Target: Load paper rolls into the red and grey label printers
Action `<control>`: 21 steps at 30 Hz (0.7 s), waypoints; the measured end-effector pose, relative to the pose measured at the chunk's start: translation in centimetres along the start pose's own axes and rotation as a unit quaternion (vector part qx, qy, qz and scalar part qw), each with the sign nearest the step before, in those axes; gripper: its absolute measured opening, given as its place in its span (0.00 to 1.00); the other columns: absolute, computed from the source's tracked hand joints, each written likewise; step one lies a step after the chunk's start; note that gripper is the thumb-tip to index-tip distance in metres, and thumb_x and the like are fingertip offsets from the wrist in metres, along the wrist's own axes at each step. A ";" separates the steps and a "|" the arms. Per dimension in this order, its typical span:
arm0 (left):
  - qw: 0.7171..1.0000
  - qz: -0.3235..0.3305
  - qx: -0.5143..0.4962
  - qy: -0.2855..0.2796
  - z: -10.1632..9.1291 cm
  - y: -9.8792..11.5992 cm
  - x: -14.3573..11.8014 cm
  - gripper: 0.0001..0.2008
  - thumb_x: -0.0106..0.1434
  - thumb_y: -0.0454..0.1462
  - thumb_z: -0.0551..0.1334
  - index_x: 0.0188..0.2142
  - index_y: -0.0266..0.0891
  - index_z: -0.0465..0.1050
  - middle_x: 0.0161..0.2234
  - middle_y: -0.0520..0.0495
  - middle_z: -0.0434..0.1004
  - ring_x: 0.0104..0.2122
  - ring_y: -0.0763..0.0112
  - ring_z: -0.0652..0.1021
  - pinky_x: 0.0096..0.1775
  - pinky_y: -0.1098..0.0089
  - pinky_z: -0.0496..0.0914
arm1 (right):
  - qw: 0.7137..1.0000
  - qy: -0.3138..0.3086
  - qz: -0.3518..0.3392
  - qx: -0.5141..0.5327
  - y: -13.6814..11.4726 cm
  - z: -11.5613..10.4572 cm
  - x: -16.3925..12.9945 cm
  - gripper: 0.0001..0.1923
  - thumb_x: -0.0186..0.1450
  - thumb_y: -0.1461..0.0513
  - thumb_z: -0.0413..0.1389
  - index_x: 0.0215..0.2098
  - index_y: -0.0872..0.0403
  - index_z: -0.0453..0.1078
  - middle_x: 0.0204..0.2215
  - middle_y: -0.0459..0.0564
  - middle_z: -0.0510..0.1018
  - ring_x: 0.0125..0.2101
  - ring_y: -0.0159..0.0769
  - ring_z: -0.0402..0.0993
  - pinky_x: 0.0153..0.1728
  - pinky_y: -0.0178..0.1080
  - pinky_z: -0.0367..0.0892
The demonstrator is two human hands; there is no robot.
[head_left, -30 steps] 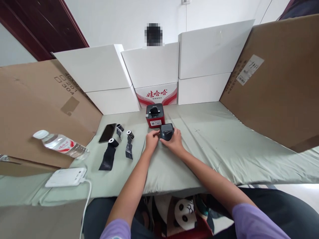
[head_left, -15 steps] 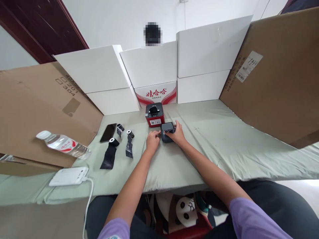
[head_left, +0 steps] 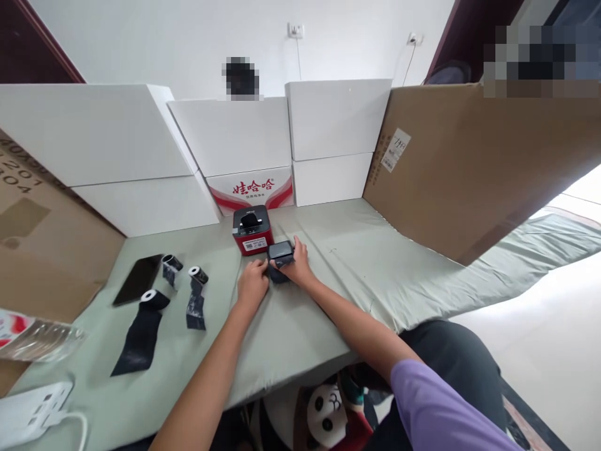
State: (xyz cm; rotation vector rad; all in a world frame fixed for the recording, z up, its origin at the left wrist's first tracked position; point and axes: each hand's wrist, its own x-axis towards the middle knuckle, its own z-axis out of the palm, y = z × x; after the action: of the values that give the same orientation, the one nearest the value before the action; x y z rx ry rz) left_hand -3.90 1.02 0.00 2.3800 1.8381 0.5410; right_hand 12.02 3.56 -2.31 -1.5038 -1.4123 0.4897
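Note:
A small black boxy device (head_left: 280, 250) with a grey panel on top rests on the cloth-covered table. My right hand (head_left: 298, 265) grips its right side, fingers around the far edge and thumb across the front. At its left edge my left hand (head_left: 253, 280) is curled, its fingertips pressed against the device; they are partly hidden. Just behind and to the left stands a red and black box-shaped device (head_left: 253, 230), with a black part sticking up from its top and a white label on its front.
On the left lie several small rolls with dark strips unrolled, one a black roll (head_left: 141, 332), beside a phone (head_left: 138, 279). A water bottle (head_left: 40, 338) and a white power bank (head_left: 35, 410) with a cable are further left. White boxes (head_left: 230, 134) and a cardboard sheet (head_left: 451, 169) wall the table.
The view has turned to the right and come a bit closer, so things appear shifted left. Both hands stay at the black device, with little visible change in hold.

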 end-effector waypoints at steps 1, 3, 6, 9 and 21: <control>1.000 -0.004 -0.002 0.000 0.0 0.1 0.0 0.27 0.67 0.28 0.52 0.60 0.40 0.77 0.48 0.41 0.81 0.53 0.54 0.76 0.50 0.61 0.73 | 1.000 -0.001 -0.002 0.001 0.0 0.0 0.0 0.61 0.49 0.50 0.73 0.73 0.57 0.51 0.56 0.64 0.68 0.58 0.58 0.69 0.63 0.57 0.65; 1.000 -0.014 -0.017 0.002 0.0 0.2 -0.1 0.27 0.66 0.28 0.52 0.60 0.41 0.77 0.49 0.42 0.81 0.53 0.55 0.77 0.50 0.62 0.73 | 1.000 -0.004 -0.004 0.004 0.1 -0.1 0.1 0.60 0.49 0.50 0.73 0.72 0.56 0.52 0.56 0.64 0.67 0.58 0.59 0.69 0.62 0.58 0.65; 0.997 -0.033 -0.068 0.012 0.1 0.0 0.0 0.27 0.65 0.27 0.53 0.59 0.42 0.78 0.51 0.43 0.81 0.54 0.56 0.77 0.50 0.63 0.73 | 1.000 -0.019 -0.005 0.013 0.5 -0.5 0.6 0.61 0.47 0.52 0.74 0.72 0.56 0.53 0.56 0.64 0.67 0.58 0.59 0.68 0.63 0.60 0.64; 0.988 -0.058 -0.137 0.034 0.1 -0.5 0.3 0.25 0.65 0.28 0.54 0.55 0.42 0.82 0.51 0.44 0.82 0.52 0.58 0.79 0.49 0.63 0.74 | 0.995 -0.080 -0.002 0.054 1.2 -1.3 1.5 0.58 0.47 0.57 0.71 0.71 0.59 0.54 0.56 0.65 0.67 0.56 0.56 0.71 0.62 0.58 0.67; 0.977 -0.052 -0.195 0.069 1.2 -1.5 1.5 0.31 0.61 0.28 0.57 0.64 0.40 0.75 0.53 0.38 0.83 0.53 0.50 0.80 0.58 0.51 0.72 | 0.986 -0.117 -0.024 0.114 2.3 -2.1 3.6 0.29 0.63 0.45 0.60 0.57 0.51 0.74 0.47 0.55 0.75 0.39 0.39 0.75 0.48 0.46 0.74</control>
State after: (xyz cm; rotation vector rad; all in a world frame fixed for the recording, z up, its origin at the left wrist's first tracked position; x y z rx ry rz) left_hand -4.59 3.01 -1.25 2.0212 1.7020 0.9752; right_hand 15.87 6.39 -2.20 -1.2565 -1.5112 0.7921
